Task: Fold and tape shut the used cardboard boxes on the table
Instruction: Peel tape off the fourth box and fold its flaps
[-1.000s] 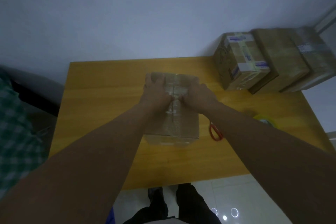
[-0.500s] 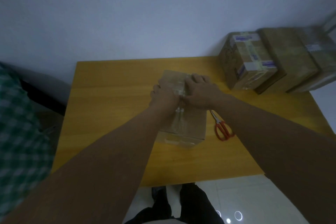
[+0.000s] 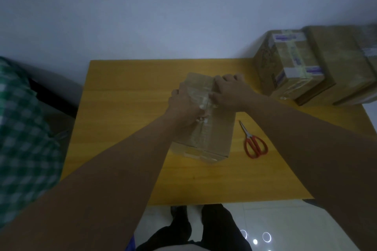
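The cardboard box [image 3: 216,135] I am working on sits near the middle of the yellow wooden surface [image 3: 126,108], flaps folded down, with a strip of clear tape [image 3: 201,129] running along its top seam toward me. My left hand [image 3: 183,106] lies spread on the box top on the left of that seam, fingers straight and reaching over the box's left edge, pressing down and gripping nothing. My right hand [image 3: 230,93] rests on the box top on the right of the seam, thumb at the tape close to my left thumb; its fingers look bent at the box's far edge, and I cannot tell whether they grip or only press. Red-handled scissors [image 3: 255,144] lie closed on the surface just right of the box. Further right of the box, toward the wall, stands a row of taped boxes [image 3: 293,63].
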